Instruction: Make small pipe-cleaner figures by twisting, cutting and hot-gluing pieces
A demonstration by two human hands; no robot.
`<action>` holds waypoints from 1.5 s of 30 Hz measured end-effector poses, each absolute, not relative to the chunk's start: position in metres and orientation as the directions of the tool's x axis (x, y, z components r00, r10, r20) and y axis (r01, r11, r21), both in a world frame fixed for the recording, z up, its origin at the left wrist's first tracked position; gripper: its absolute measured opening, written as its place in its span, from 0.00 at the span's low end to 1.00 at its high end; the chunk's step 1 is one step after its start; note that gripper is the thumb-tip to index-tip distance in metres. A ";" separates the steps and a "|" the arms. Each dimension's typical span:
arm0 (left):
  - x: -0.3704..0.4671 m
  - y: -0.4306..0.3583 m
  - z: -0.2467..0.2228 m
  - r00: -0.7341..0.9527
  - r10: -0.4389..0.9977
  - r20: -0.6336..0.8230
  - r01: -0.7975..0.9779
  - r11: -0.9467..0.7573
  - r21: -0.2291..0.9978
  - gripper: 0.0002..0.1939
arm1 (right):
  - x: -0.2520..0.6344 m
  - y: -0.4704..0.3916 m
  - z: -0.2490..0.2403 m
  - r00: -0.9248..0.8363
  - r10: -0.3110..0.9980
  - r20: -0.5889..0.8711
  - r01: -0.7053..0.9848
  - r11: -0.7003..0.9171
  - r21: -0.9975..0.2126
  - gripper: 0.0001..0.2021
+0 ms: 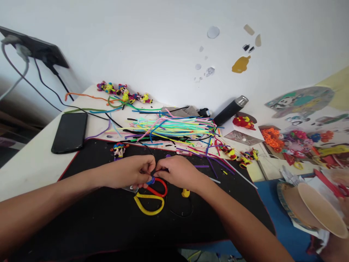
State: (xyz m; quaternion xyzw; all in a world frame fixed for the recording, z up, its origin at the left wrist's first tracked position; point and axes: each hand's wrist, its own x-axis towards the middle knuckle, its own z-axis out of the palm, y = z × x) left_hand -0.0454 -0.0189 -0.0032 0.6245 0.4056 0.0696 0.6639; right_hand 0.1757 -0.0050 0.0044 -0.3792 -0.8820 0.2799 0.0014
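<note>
Over the black mat [109,222], my left hand [131,170] pinches a small blue-purple pipe cleaner piece [151,180] between thumb and finger. My right hand [178,171] is close beside it, its fingertips pressed together; whatever they hold is hidden. Just below both hands lie scissors [149,204] with one red and one yellow handle loop. A small yellow piece [185,193] with a thin black strand rests under my right wrist. Behind my left hand is a small colourful pipe cleaner figure [119,151].
A large heap of pipe cleaners [174,128] spreads behind the mat. A phone [69,133] lies left; a black flask [231,110] leans at the wall. More figures [124,92] stand at the back. Right of the table are flowers [272,139] and a round tan bowl-like object [321,209].
</note>
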 end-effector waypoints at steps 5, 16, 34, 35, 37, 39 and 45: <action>-0.047 -0.016 -0.011 0.662 0.605 -0.443 0.378 0.241 0.894 0.13 | 0.168 -0.003 0.012 -0.730 0.644 -0.227 0.673 0.622 -0.401 0.06; -0.050 -0.008 -0.030 0.633 0.650 -0.420 0.317 0.277 0.907 0.13 | 0.155 -0.008 0.017 -0.701 0.675 -0.230 0.709 0.627 -0.322 0.09; -0.053 0.001 -0.038 0.457 0.820 -0.343 0.148 0.311 0.939 0.16 | 0.150 -0.036 0.010 -0.566 0.781 -0.263 0.818 0.492 -0.298 0.11; -0.053 0.001 -0.035 0.454 0.820 -0.348 0.137 0.322 0.937 0.16 | 0.152 -0.036 0.009 -0.556 0.791 -0.255 0.821 0.475 -0.317 0.11; -0.053 0.000 -0.028 0.455 0.813 -0.364 0.112 0.353 0.929 0.17 | 0.155 -0.036 0.006 -0.535 0.814 -0.226 0.820 0.436 -0.372 0.10; -0.053 0.000 -0.022 0.457 0.808 -0.372 0.087 0.376 0.923 0.17 | 0.159 -0.036 0.002 -0.518 0.835 -0.184 0.799 0.396 -0.453 0.08; -0.049 -0.004 -0.013 0.447 0.825 -0.346 0.017 0.379 0.925 0.18 | 0.164 -0.039 -0.010 -0.483 0.871 -0.093 0.645 0.282 -0.710 0.08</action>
